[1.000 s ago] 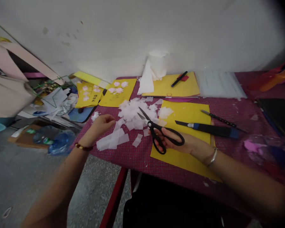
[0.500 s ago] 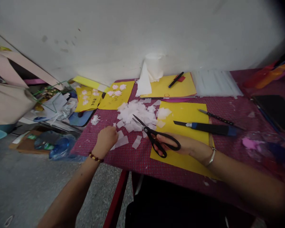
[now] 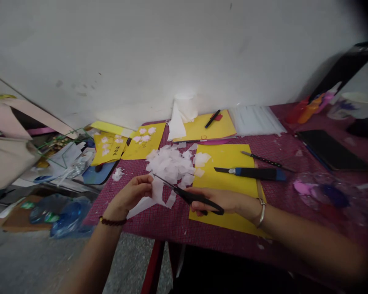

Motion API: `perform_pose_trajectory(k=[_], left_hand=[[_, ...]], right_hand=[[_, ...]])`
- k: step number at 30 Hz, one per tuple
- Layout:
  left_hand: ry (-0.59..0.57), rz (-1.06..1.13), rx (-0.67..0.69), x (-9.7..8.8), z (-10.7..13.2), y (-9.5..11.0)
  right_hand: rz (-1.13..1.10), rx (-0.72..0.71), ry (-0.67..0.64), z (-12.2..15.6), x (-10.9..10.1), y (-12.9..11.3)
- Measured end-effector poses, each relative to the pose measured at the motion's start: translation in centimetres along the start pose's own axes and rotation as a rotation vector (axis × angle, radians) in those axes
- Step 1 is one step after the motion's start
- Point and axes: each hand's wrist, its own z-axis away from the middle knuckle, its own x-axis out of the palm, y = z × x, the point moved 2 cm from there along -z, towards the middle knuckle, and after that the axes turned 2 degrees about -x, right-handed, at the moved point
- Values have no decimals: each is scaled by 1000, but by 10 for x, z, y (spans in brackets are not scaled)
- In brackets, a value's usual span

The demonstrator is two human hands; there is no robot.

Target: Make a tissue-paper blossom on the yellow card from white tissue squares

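My left hand (image 3: 132, 195) pinches a strip of white tissue paper (image 3: 153, 197) and holds it just above the table's near left part. My right hand (image 3: 221, 201) grips black scissors (image 3: 190, 196), fingers through the handles. The blades point left and reach the held paper. Behind both hands lies a heap of cut white paper pieces (image 3: 170, 163) on the maroon tablecloth (image 3: 168, 222).
A yellow sheet (image 3: 230, 163) lies under my right wrist, with a blue-handled knife (image 3: 251, 172) and a thin blade (image 3: 266, 161) on it. More yellow sheets with pink flowers (image 3: 142, 139), a black pen (image 3: 212, 118) and a dark tablet (image 3: 331, 149) lie further back.
My left hand picked a white strip off the table and lifted it. My right hand swung the scissors left until the blades met the strip. The view tilted upward.
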Motion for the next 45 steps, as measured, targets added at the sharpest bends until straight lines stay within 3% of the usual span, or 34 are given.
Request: perform_pose_trajectory(k=[12,19,24,31,39,45], left_hand=[[20,42,-33,9,-15,8],[-26,294,-144,12,-17,1],[133,202,-68,12,-10,-9],[358,197,132,6,-20,-3],[255,258,139,20,-27,-4],[271,418,202,23,-27,1]], right_hand=[[-92,-18,41,-2,-3,4],[-154,-43,166,-3,-4,3],[-203,-24,223,-8,-7,10],[-220,-60,155,-9,-9,17],[-212,17,80,-5,-6,7],[-249,-17,60,-3,-6,12]])
